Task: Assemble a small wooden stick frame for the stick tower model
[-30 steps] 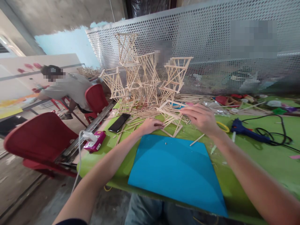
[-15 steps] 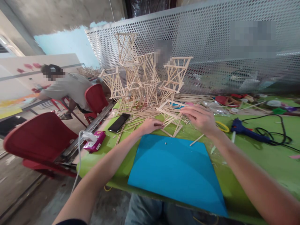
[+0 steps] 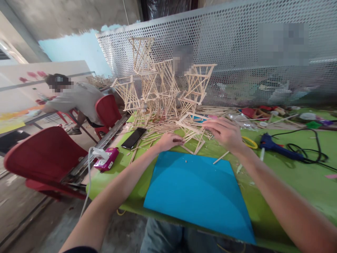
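stick frame [image 3: 193, 135]: right hand [image 3: 226, 134] grip pinching it, left hand [image 3: 168, 141] grip unclear; thin joints could snap under squeezing.

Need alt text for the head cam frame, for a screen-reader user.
A person's left hand and right hand hold a small open stick frame on a green table, just beyond a blue sheet. Taller stick towers stand behind, a blue glue gun lies to the right, and a phone to the left.
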Available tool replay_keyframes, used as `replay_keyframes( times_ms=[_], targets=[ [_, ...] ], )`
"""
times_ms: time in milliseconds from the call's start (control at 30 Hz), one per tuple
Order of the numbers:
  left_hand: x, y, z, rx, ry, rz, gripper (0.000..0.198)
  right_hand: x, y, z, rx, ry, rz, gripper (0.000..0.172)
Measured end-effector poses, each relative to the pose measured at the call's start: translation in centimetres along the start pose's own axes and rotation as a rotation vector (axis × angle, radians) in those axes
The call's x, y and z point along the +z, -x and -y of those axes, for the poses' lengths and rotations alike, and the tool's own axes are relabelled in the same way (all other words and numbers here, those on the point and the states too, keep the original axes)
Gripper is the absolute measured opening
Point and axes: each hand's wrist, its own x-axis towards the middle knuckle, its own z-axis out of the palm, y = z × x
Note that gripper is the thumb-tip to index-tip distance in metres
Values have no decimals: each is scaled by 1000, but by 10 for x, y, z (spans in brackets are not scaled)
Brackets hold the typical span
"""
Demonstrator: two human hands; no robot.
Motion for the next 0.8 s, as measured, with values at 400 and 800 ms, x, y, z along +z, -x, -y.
replay_keyframes(
  times_ms=[400, 800],
  targets=[
    [1, -1, 2, 10, -30, -2, 24, 2, 2, 4, 37, -40, -6, 28],
    [3, -1, 4, 31, 13, 42, 28, 0, 2, 7, 75, -34, -24, 32]
  ],
)
